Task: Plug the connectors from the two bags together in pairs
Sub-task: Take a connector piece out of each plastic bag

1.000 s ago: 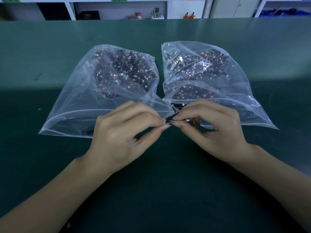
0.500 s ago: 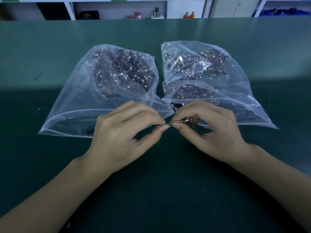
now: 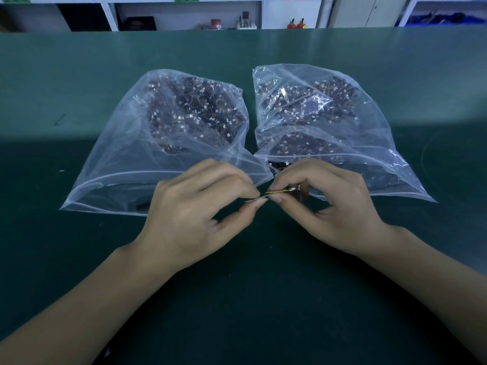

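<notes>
Two clear plastic bags lie side by side on the green table, the left bag [image 3: 126, 159] and the right bag [image 3: 369, 143], each holding several small wired connectors. In front of their open mouths my left hand [image 3: 195, 206] pinches a thin connector lead [image 3: 254, 200] between thumb and forefinger. My right hand [image 3: 329, 201] pinches a short connector with yellow and red wires [image 3: 279, 191] and a white plug at its right end. The two pieces meet at the fingertips; the joint itself is hidden by my fingers.
The green table mat [image 3: 250, 299] stretches bare in front of the hands and to both sides of the bags. White shelving [image 3: 184, 14] with small items stands behind the table's far edge.
Both hands stay nearly still, the fingertips working closer together. The yellow wire piece has shifted slightly in my right hand's pinch.
</notes>
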`<state>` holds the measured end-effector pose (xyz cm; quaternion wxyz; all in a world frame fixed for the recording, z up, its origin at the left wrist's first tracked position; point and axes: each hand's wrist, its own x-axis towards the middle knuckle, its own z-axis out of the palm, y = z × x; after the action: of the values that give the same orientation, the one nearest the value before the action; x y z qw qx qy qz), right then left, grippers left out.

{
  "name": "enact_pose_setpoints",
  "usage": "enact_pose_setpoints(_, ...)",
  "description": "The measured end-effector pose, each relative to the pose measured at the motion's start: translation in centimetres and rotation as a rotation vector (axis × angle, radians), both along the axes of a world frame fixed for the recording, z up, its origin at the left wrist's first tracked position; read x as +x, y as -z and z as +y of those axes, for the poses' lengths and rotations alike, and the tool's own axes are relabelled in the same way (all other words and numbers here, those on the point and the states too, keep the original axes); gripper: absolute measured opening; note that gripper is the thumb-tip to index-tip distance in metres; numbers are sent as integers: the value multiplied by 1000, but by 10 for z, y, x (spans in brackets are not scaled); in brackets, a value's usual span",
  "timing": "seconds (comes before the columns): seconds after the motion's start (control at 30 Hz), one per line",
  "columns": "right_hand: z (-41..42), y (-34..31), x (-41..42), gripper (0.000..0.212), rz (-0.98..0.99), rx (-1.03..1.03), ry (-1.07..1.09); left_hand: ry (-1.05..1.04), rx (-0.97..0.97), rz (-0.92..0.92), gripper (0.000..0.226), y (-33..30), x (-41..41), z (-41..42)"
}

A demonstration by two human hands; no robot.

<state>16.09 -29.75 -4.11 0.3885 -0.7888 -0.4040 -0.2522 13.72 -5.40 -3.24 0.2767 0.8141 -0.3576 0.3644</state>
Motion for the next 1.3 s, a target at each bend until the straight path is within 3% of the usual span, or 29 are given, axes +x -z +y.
enact_pose_setpoints(0.53, -2, 2, 0, 14, 113, -46, -8, 6, 54, 88, 20, 3, 4, 5)
enact_pose_setpoints(0.7, -1, 0, 1, 10, 49, -79, -24, 19, 64, 107, 20, 2, 4, 4)
enact_pose_setpoints(1.0, -8, -3, 7, 9, 124, 50, 116, -263, 110, 97, 46, -6, 2, 8)
enact_pose_setpoints(1.2, -15, -3, 12, 15, 116, 22, 307, -444, 206, 122, 37, -3, 6, 15)
enact_pose_setpoints(1.3, -20, -4, 17, 11, 96, -79, 386, -443, 272, 201, 18, 1, 11, 21)
